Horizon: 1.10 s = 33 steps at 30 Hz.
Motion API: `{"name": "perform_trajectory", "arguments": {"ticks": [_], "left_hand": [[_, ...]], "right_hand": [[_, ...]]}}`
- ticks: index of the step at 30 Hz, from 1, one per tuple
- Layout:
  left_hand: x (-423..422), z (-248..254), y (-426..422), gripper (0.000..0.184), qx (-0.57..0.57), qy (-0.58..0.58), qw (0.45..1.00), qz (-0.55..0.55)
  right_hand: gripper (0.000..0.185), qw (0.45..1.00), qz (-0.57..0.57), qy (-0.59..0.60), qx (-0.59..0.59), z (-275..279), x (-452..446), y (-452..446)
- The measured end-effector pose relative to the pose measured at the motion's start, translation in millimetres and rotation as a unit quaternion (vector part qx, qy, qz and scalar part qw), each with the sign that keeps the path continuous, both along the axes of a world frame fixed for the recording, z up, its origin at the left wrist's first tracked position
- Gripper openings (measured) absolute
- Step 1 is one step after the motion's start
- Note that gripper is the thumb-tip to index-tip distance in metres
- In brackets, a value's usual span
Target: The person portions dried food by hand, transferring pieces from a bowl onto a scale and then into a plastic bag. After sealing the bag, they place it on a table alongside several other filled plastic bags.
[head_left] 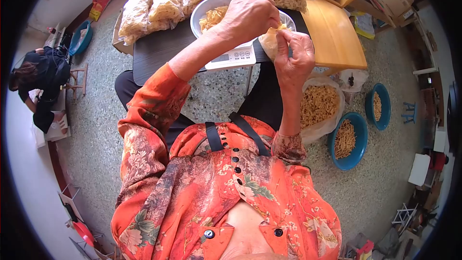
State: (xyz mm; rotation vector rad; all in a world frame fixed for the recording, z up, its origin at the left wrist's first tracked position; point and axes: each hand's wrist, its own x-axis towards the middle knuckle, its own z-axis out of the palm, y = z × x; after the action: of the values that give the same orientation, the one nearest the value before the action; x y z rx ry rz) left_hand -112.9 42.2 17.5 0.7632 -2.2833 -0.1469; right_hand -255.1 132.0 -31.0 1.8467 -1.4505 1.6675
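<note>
My left hand (251, 18) reaches across above a white bowl (198, 13) of pale yellow dried strips (213, 18). Its fingertips are pinched close to those of my right hand (294, 55). Between them is the upper edge of a plastic bag (268, 44), with a bit of yellow (281, 27) showing at the fingers. My left hand partly hides the bag, so its contents are unclear. Under the bowl sits a white kitchen scale (239, 57) with buttons and a small display. Another pale container (288, 19) shows behind my right hand.
Filled plastic bags (166, 2) are piled along the far side of the dark table (154, 50). A wooden chair (332, 31) stands right. A large open sack (320, 106) and blue basins (347, 142) of dried pieces sit on the floor. Another person (45, 74) sits at left.
</note>
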Motion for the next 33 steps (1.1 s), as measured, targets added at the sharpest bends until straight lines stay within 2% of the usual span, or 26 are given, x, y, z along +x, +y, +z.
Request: {"name": "perform_trajectory", "arguments": {"ticks": [2,6,11,13,14,16,21,23,24,26,33], "left_hand": [[-6.0,3.4,-6.0,0.013,0.056,-0.044,0.997,-0.016],[-5.4,9.5,-17.5,0.02,0.087,0.02,0.992,-0.091],[-12.9,2.8,-24.2,0.022,0.05,0.006,0.985,-0.165],[-19.1,-4.3,-25.2,0.026,-0.014,0.018,0.98,-0.199],[-18.3,-6.5,-27.7,0.026,-0.01,0.019,0.98,-0.198],[-17.1,20.7,-16.8,0.04,0.176,-0.129,0.957,-0.192],[-31.4,27.9,-23.3,0.032,0.123,-0.186,0.946,-0.234],[-38.2,25.3,-26.5,0.029,0.097,-0.261,0.945,-0.174],[-40.3,28.4,-24.4,0.029,0.099,-0.262,0.944,-0.173],[-43.8,35.3,-21.2,0.029,0.088,-0.337,0.926,-0.148],[-55.6,24.5,-21.1,0.026,0.066,-0.401,0.906,-0.121]], "right_hand": [[0.009,1.0,0.0,-0.012,0.003,0.2,-5.4,-0.5],[0.008,0.996,0.009,-0.08,0.048,5.1,-20.6,2.0],[0.009,0.994,0.027,-0.093,0.056,9.3,-35.6,4.3],[0.009,0.993,0.031,-0.095,0.055,9.2,-37.1,5.6],[0.009,0.993,0.037,-0.097,0.05,8.8,-38.0,5.8],[0.009,0.994,0.031,-0.092,0.051,6.6,-41.0,5.6],[0.006,0.99,0.03,-0.136,0.035,2.8,-49.8,4.2],[0.005,0.989,0.031,-0.142,0.028,0.5,-51.1,3.9],[0.004,0.988,0.031,-0.147,0.019,-0.7,-51.3,3.9],[0.004,0.988,0.03,-0.151,0.015,-2.3,-49.5,3.7],[0.005,0.995,0.006,-0.1,-0.007,0.3,-46.3,5.6]]}}
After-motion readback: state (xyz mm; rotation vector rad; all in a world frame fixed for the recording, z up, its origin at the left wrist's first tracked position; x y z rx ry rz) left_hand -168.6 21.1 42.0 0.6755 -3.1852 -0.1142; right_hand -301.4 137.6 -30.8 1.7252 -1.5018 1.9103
